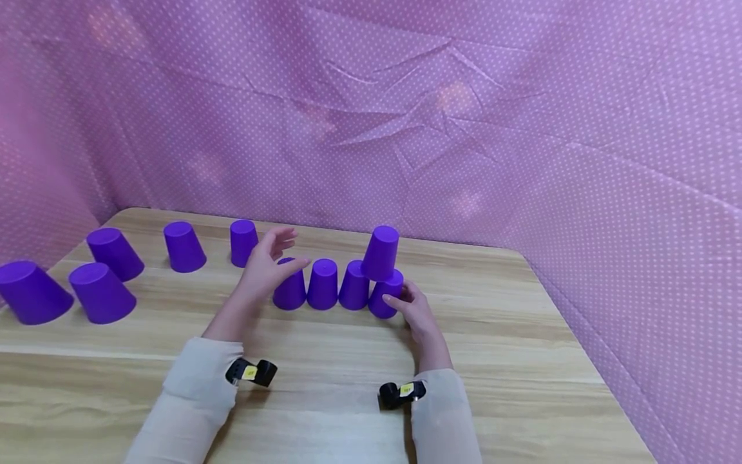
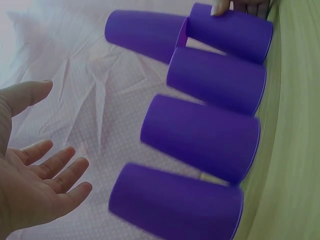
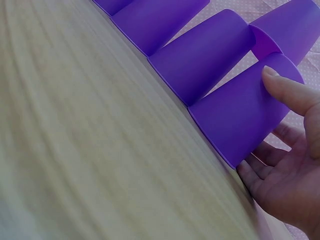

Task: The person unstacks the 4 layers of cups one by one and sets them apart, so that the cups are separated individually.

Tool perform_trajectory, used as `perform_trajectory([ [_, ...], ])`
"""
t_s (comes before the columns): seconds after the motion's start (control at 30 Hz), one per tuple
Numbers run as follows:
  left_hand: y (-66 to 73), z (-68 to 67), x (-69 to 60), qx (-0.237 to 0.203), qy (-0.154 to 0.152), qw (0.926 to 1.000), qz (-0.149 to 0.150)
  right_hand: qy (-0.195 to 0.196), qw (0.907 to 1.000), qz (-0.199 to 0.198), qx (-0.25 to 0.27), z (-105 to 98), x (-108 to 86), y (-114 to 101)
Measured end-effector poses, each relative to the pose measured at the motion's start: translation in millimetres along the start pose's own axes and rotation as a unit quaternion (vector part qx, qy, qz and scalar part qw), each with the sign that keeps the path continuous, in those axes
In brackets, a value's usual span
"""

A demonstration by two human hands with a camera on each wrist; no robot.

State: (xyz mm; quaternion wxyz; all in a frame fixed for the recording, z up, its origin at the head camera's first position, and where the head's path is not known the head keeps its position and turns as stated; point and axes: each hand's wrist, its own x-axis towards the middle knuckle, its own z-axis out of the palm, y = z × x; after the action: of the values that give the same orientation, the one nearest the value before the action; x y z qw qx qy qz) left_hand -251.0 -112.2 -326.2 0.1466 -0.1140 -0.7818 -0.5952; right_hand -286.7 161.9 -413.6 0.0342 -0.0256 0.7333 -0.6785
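Several purple cups stand upside down in a row on the table, among them a left-end cup (image 1: 290, 293) and a middle cup (image 1: 323, 283). One more upturned cup (image 1: 380, 252) sits on top at the right end, bridging the last two. My right hand (image 1: 414, 309) holds the right-end cup (image 3: 245, 110), thumb on its near face and fingers around its far right side. Over the row's left end hovers my left hand (image 1: 263, 267), fingers spread and holding nothing. In the left wrist view that hand (image 2: 37, 185) is apart from the cups.
Further upturned purple cups stand separately to the left, including a back cup (image 1: 243, 243), another cup (image 1: 184, 248) and a far-left cup (image 1: 33, 293). Pink dotted cloth (image 1: 371, 129) hangs behind and beside the wooden table (image 1: 324, 386). Each wrist wears a small black camera (image 1: 252, 372).
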Motion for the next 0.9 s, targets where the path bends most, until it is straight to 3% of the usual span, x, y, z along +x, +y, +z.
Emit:
perform_trajectory([
  [0.23, 3.5, 22.2, 4.2, 0.003, -0.023, 0.9997, -0.004, 0.001, 0.9999, -0.007, 0.007, 0.0, 0.1, 0.4],
  [0.5, 4.3, 44.3, 11.6, -0.021, -0.043, 0.9988, -0.012, -0.006, 0.9998, -0.018, 0.006, -0.3, 0.4, -0.3],
  [0.73, 6.2, 67.8, 20.4, -0.013, -0.049, 0.9987, 0.004, 0.000, 0.9999, -0.011, 0.010, -0.4, 0.3, 0.4],
  [0.9, 7.7, 81.7, 25.3, -0.009, -0.058, 0.9981, -0.021, -0.004, 0.9999, -0.015, 0.007, 0.0, -0.4, -0.1],
])
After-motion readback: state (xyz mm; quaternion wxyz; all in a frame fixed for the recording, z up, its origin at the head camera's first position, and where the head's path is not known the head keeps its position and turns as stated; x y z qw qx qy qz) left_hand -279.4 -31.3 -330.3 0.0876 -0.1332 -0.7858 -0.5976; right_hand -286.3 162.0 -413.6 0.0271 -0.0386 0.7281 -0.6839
